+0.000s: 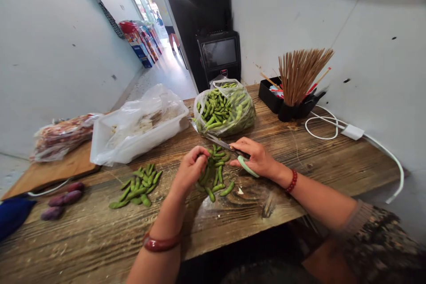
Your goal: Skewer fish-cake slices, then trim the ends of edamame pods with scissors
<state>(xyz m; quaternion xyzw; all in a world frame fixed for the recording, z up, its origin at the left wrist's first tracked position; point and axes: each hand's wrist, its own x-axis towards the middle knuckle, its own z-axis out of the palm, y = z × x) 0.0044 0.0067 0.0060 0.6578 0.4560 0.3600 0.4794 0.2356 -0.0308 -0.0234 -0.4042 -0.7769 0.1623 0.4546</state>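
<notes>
Pinching curved green pods, left fingers bunch beside right fingers gripping slim metal scissors.

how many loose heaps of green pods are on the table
2: one heap left of the left hand, the other heap between that hand and the right hand. Some pods may hide behind the left hand.

One head-worn camera is positioned above the near edge of the table and directed forward and downward toward the far edge; the left hand and right hand are framed closely.
</notes>
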